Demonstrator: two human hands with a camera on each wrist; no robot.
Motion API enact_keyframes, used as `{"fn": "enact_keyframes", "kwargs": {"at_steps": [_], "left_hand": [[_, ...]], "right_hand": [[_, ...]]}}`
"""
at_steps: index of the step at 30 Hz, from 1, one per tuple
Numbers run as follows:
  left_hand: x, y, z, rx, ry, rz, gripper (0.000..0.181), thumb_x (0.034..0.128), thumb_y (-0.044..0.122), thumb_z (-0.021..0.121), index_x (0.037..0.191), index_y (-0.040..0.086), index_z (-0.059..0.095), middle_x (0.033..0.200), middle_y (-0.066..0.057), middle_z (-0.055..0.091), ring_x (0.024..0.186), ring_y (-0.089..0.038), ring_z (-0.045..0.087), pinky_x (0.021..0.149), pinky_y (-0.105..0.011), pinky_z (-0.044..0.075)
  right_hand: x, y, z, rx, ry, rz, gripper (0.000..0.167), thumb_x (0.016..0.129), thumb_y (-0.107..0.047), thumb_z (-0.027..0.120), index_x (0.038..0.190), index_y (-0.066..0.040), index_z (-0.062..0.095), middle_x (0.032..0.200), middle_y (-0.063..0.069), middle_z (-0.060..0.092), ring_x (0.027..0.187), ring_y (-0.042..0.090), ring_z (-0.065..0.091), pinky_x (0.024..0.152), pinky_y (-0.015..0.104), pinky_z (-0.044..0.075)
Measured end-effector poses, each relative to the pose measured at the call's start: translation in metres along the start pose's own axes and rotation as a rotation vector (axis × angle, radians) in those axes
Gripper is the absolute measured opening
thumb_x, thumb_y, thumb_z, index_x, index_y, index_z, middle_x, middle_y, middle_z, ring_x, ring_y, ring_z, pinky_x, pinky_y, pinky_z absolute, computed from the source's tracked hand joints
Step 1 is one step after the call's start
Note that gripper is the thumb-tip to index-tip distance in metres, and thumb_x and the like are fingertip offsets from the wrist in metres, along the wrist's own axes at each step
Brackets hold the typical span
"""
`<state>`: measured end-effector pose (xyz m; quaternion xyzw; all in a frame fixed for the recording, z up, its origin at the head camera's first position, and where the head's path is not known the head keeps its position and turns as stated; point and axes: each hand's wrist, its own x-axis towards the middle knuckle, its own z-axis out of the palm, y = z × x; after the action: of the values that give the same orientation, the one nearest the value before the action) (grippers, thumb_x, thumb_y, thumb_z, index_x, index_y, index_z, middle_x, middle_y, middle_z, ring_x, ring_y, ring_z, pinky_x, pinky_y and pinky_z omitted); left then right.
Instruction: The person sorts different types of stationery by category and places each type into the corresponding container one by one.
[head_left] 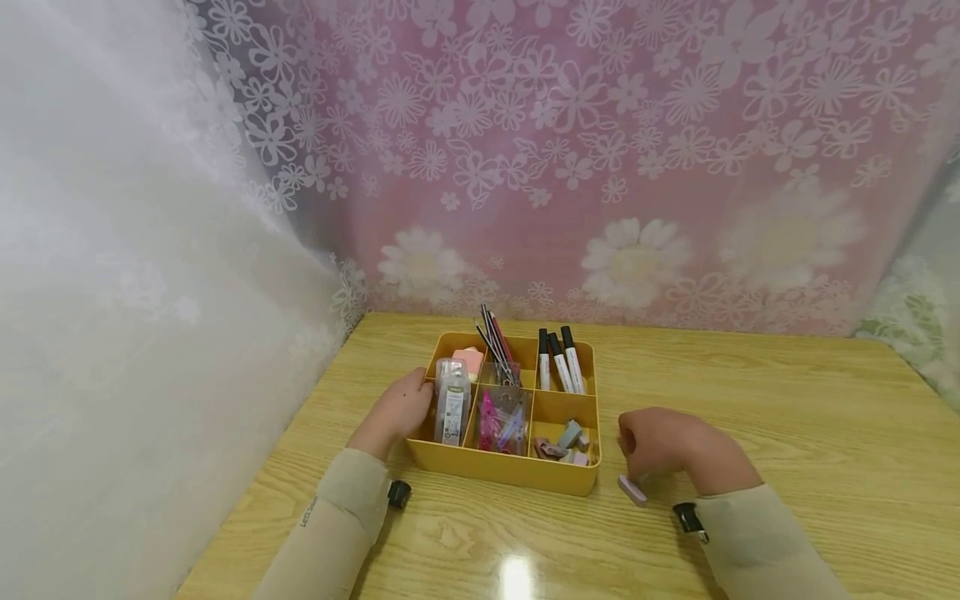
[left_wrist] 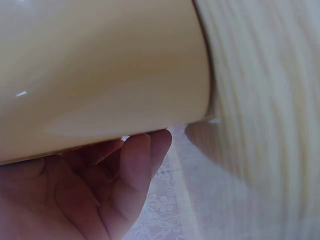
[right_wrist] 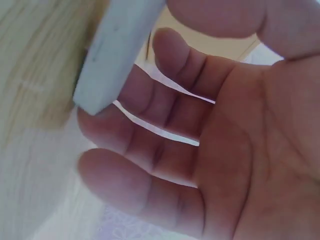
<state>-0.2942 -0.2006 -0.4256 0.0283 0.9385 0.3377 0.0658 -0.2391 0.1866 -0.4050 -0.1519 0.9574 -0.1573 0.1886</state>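
A yellow compartment organizer (head_left: 502, 473) sits on the table. My left hand (head_left: 393, 412) holds its left side; in the left wrist view its fingers (left_wrist: 136, 162) lie against the outer wall, and the thumb is hidden. Right of the organizer, my right hand (head_left: 663, 442) curls down over a small pale eraser-like block (head_left: 632, 491) at the table surface. In the right wrist view this block (right_wrist: 117, 60) lies between the thumb (right_wrist: 220, 15) and the bent fingers. Similar small blocks (head_left: 570, 433) lie in the organizer's front right compartment.
Other compartments hold black-capped markers (head_left: 558, 367), pencils (head_left: 495, 337), a pink pack with hooks or clips (head_left: 501, 425), a clear plastic case (head_left: 452, 408) and a peach-coloured item (head_left: 468, 361). A floral curtain (head_left: 562, 167) hangs behind the wooden table (head_left: 787, 417).
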Motion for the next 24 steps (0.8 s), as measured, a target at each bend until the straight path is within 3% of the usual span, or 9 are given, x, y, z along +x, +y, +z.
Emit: {"fn": "enact_keyframes", "kwargs": {"at_steps": [4, 8, 15, 19, 24], "left_hand": [[0.001, 0.0, 0.001, 0.008, 0.0, 0.01, 0.048, 0.1092, 0.03, 0.032, 0.146, 0.004, 0.047, 0.139, -0.015, 0.057, 0.133, -0.033, 0.05, 0.111, -0.054, 0.037], [0.002, -0.001, 0.001, 0.003, 0.002, 0.003, 0.047, 0.1091, 0.03, 0.032, 0.145, 0.004, 0.048, 0.138, -0.015, 0.058, 0.132, -0.033, 0.051, 0.11, -0.054, 0.038], [0.002, -0.002, 0.002, 0.001, 0.008, 0.008, 0.046, 0.109, 0.03, 0.032, 0.144, 0.004, 0.048, 0.137, -0.015, 0.058, 0.131, -0.033, 0.051, 0.11, -0.055, 0.038], [0.001, -0.002, 0.002, -0.005, 0.009, 0.001, 0.047, 0.109, 0.031, 0.032, 0.144, 0.005, 0.048, 0.137, -0.015, 0.058, 0.131, -0.033, 0.051, 0.11, -0.055, 0.038], [0.001, -0.002, 0.001, -0.004, 0.008, 0.0, 0.046, 0.1091, 0.031, 0.032, 0.144, 0.005, 0.049, 0.136, -0.014, 0.059, 0.13, -0.032, 0.052, 0.11, -0.054, 0.039]], "right_hand": [[0.0, 0.001, -0.007, -0.039, 0.047, -0.065, 0.012, 0.084, -0.011, 0.067, 0.082, -0.016, 0.056, 0.073, -0.001, 0.053, 0.065, 0.017, 0.047, 0.057, 0.033, 0.037], [-0.003, -0.001, -0.014, -0.039, 0.102, -0.131, 0.014, 0.086, -0.011, 0.066, 0.078, -0.017, 0.055, 0.07, -0.003, 0.051, 0.062, 0.014, 0.045, 0.057, 0.032, 0.035], [-0.009, -0.01, -0.025, -0.037, 0.205, -0.155, 0.011, 0.082, -0.009, 0.061, 0.08, -0.016, 0.054, 0.073, -0.002, 0.049, 0.063, 0.015, 0.042, 0.058, 0.033, 0.034], [-0.011, -0.016, -0.029, -0.041, 0.305, -0.169, 0.007, 0.081, -0.01, 0.057, 0.082, -0.017, 0.054, 0.077, -0.002, 0.048, 0.064, 0.015, 0.042, 0.057, 0.033, 0.034], [-0.01, -0.024, -0.027, -0.073, 0.459, -0.227, 0.009, 0.087, -0.013, 0.058, 0.085, -0.02, 0.054, 0.083, -0.004, 0.048, 0.07, 0.013, 0.043, 0.061, 0.033, 0.037]]}}
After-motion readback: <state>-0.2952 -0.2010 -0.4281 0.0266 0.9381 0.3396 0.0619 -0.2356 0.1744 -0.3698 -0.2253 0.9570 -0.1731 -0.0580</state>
